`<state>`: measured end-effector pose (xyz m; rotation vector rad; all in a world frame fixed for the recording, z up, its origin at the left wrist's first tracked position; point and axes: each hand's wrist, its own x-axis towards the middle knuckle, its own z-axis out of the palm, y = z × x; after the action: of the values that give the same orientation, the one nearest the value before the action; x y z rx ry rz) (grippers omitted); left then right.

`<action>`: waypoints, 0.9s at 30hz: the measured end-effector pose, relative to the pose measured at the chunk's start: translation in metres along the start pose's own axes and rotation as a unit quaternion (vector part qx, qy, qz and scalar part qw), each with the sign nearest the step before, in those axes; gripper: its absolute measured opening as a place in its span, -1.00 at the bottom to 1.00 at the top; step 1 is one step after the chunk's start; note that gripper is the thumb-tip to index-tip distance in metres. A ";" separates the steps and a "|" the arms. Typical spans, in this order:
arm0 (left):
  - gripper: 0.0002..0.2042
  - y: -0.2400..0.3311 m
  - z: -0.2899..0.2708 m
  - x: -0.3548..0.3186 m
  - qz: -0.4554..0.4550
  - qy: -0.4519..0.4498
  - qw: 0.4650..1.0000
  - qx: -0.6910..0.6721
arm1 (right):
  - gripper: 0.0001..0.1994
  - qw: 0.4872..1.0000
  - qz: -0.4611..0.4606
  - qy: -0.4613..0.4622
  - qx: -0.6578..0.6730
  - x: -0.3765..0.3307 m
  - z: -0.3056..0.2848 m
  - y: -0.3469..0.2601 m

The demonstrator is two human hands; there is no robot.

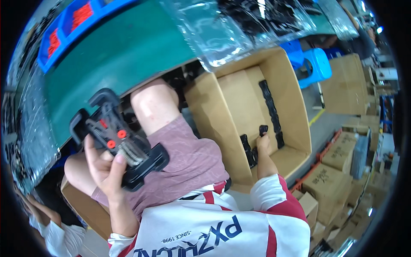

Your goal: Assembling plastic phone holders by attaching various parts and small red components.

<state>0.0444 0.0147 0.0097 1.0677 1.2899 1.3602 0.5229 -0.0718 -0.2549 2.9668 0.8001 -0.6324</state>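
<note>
My left hand (102,165) grips a black plastic clamp-like part (117,137) with red buttons and a metal spring, held over my lap. My right hand (263,143) reaches down into an open cardboard box (295,98) on my right and closes on a small black part (263,129). More black parts stand in rows inside the box, one row (272,111) along the divider and another piece (248,150) beside my hand.
A green worktable (115,55) lies ahead, with a blue bin (72,25) of red pieces at its far left and clear plastic bags (239,25) of black parts. A blue stool (314,64) and several stacked cartons (338,171) stand to the right. Another person's hand (25,205) shows at lower left.
</note>
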 end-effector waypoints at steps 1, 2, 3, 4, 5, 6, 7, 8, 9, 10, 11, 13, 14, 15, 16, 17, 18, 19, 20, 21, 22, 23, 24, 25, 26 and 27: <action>-0.32 0.006 0.009 -0.001 -0.026 0.003 0.999 -0.024 | -0.67 0.997 -0.005 0.012 0.071 0.002 0.007 0.004; -0.32 0.010 0.014 0.000 -0.020 0.019 0.999 -0.018 | -0.67 0.990 -0.006 0.019 0.141 0.011 0.012 0.003; -0.35 0.012 0.019 0.003 -0.042 0.006 0.998 -0.049 | -0.67 0.978 -0.005 0.024 0.209 0.009 0.021 0.003; -0.38 0.014 0.021 0.003 -0.064 -0.005 0.995 -0.081 | -0.67 0.961 -0.003 0.026 0.275 0.022 0.022 0.008; -0.42 0.015 0.023 0.004 -0.066 -0.012 0.992 -0.104 | -0.68 0.940 0.003 0.027 0.340 0.023 0.030 0.013; -0.45 0.015 0.022 0.005 -0.067 -0.019 0.989 -0.128 | -0.68 0.915 0.011 0.027 0.402 0.034 0.032 0.015; -0.45 0.012 0.017 0.008 -0.063 -0.004 0.990 -0.124 | -0.67 0.886 0.019 0.027 0.463 0.042 0.036 0.010; -0.46 0.008 0.012 0.008 -0.068 -0.020 0.987 -0.145 | -0.67 0.854 0.030 0.026 0.519 0.045 0.038 0.008; -0.47 0.005 0.008 0.009 -0.073 -0.037 0.983 -0.167 | -0.67 0.819 0.044 0.024 0.572 0.048 0.045 0.001; -0.48 0.004 0.005 0.009 -0.073 -0.018 0.983 -0.166 | -0.66 0.773 -0.012 -0.036 0.633 0.040 0.037 -0.017; -0.49 0.005 0.002 0.006 -0.072 0.004 0.984 -0.164 | -0.64 0.717 -0.065 -0.100 0.687 0.018 0.012 -0.048; -0.52 0.005 0.001 0.006 -0.081 0.046 0.981 -0.172 | -0.59 0.653 -0.117 -0.218 0.716 -0.023 -0.032 -0.087; -0.56 0.006 0.000 0.008 -0.089 0.064 0.976 -0.189 | -0.55 0.573 -0.163 -0.309 0.742 -0.044 -0.054 -0.104; -0.56 0.004 -0.005 0.007 -0.089 0.069 0.976 -0.187 | -0.55 0.572 -0.163 -0.314 0.740 -0.068 -0.069 -0.122; -0.60 0.001 -0.010 0.005 -0.087 0.068 0.976 -0.187 | -0.54 0.529 -0.172 -0.356 0.751 -0.095 -0.080 -0.142; -0.63 -0.004 -0.015 0.002 -0.086 0.065 0.976 -0.188 | -0.52 0.485 -0.180 -0.394 0.760 -0.124 -0.089 -0.161; -0.66 -0.008 -0.019 0.000 -0.085 0.063 0.976 -0.190 | -0.51 0.439 -0.188 -0.431 0.766 -0.152 -0.097 -0.179; -0.69 -0.009 -0.023 -0.003 -0.084 0.060 0.975 -0.195 | -0.49 0.394 -0.197 -0.466 0.768 -0.177 -0.104 -0.195; -0.69 -0.008 -0.026 -0.006 -0.083 0.065 0.975 -0.195 | -0.46 0.371 -0.226 -0.497 0.751 -0.196 -0.109 -0.210; -0.72 -0.006 -0.027 -0.008 -0.072 0.078 0.973 -0.204 | -0.44 0.348 -0.255 -0.527 0.732 -0.213 -0.112 -0.225; -0.75 -0.004 -0.028 -0.011 -0.062 0.089 0.971 -0.212 | -0.44 0.349 -0.255 -0.530 0.730 -0.230 -0.113 -0.237; -0.78 -0.002 -0.029 -0.013 -0.052 0.100 0.969 -0.220 | -0.40 0.350 -0.296 -0.522 0.719 -0.247 -0.114 -0.249; -0.81 0.000 -0.032 -0.016 -0.041 0.114 0.966 -0.229 | -0.36 0.351 -0.337 -0.517 0.705 -0.263 -0.114 -0.259; -0.81 -0.001 -0.034 -0.018 -0.038 0.117 0.965 -0.231 | -0.36 0.351 -0.339 -0.519 0.702 -0.275 -0.112 -0.267; -0.80 -0.003 -0.037 -0.021 -0.032 0.131 0.967 -0.217 | -0.33 0.344 -0.360 -0.515 0.698 -0.287 -0.110 -0.274; -0.78 -0.006 -0.040 -0.024 -0.024 0.145 0.968 -0.202 | -0.30 0.335 -0.382 -0.512 0.693 -0.297 -0.108 -0.281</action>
<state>0.0101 -0.0157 0.0013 0.5694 1.1626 1.6985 0.1936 0.0414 -0.0144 0.6538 1.6927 -4.0413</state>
